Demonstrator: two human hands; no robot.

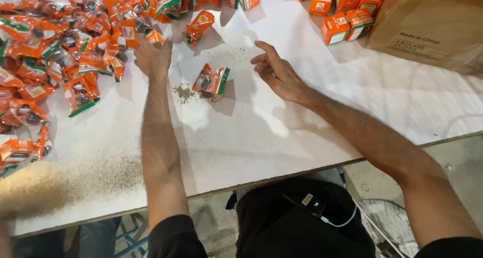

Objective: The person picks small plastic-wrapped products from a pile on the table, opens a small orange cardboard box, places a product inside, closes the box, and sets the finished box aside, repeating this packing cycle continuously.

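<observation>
Reaching into the edge of the orange packet pile (75,41), the left hand (152,57) is blurry so I can't tell its grip, while the right hand (276,72) hangs loose-fingered and empty just beside a lone packet (212,80) lying on the white table (261,137), small orange boxes (347,11) further back.

A heap of packets (65,47) lies left on the table (302,127), small boxes (347,11) far right beside a carton (432,21).

orange sachet heap (65,47) far left, orange cartons (347,11) beside brown box (432,21)
</observation>
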